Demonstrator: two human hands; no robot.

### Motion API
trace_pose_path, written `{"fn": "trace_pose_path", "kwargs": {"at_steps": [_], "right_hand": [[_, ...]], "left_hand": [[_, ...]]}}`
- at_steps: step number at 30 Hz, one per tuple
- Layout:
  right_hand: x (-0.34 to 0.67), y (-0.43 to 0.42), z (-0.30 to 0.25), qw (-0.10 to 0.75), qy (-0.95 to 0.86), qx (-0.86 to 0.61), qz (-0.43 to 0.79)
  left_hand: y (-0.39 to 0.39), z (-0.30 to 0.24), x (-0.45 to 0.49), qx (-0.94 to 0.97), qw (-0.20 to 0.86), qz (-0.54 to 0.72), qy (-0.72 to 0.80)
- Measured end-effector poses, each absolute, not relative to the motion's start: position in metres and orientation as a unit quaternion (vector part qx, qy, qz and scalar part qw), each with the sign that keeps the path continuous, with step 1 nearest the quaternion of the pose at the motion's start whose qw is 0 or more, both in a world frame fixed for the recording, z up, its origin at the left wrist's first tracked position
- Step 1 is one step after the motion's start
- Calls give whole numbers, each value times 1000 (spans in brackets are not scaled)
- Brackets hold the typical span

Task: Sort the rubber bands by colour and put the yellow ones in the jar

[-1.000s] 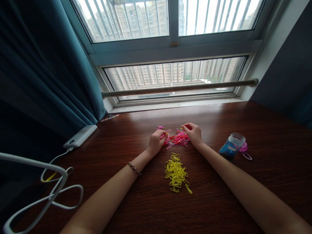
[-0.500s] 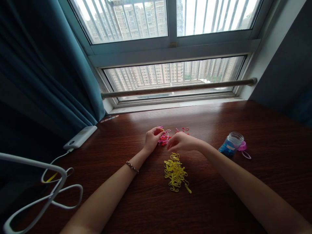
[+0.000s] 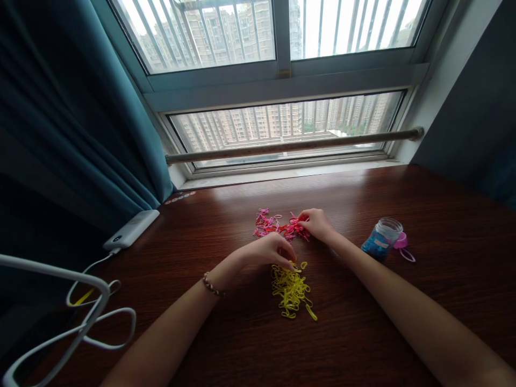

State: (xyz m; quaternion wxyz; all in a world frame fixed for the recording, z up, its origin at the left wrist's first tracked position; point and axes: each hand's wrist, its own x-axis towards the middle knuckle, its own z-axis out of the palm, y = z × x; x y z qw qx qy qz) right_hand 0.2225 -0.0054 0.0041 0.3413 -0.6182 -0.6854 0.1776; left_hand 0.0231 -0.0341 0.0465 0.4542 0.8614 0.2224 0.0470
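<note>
- Fingers (image 3: 288, 262) of the left hand (image 3: 269, 251) are curled downward, with the tips set at the twelve o'clock edge of the yellow band pile (image 3: 291, 290). Whether a band is pinched there cannot be told.
- Fingers (image 3: 305, 219) of the right hand (image 3: 318, 223) are drawn narrow and pressed into the three o'clock end of the pink and red band pile (image 3: 276, 228). A hold on any single band cannot be confirmed.
- Both piles are carried by the dark wooden table (image 3: 403, 301), near its middle.
- The yellow band pile is spread loosely, and the pink and red band pile is laid just beyond it at twelve o'clock, apart from it.
- A small clear jar (image 3: 381, 239) with blue contents is seen at two o'clock from the yellow bands, well apart.
- Sorting of bands by colour is judged to be the step in hand, with yellow gathered separately.
- A fine fingertip pinch would be called for, so that one band is lifted without its tangled neighbours.
</note>
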Motion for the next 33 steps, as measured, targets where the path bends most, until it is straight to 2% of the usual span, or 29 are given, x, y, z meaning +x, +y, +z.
{"fn": "trace_pose_path", "kwargs": {"at_steps": [3, 8, 10, 12, 16, 21, 26, 33], "right_hand": [[228, -1, 2, 380, -643, -644, 163], [233, 3, 0, 421, -587, -672, 160], [232, 3, 0, 420, -589, -669, 172], [230, 3, 0, 408, -606, -656, 186], [224, -1, 1, 374, -669, -610, 201], [218, -6, -1, 359, -715, -561, 211], [217, -4, 1, 409, -693, -557, 206], [221, -4, 17, 496, -623, -562, 225]], "left_hand": [[-23, 45, 16, 877, 391, 102, 262], [4, 30, -3, 856, 111, 235, 447], [11, 21, -8, 833, 50, 253, 489], [16, 14, -11, 836, 70, 236, 491], [18, 10, -10, 853, 175, 195, 451], [14, 14, -5, 851, 233, 225, 412], [7, 13, 1, 833, 283, 266, 394], [13, 14, -3, 799, 232, 362, 421]]}}
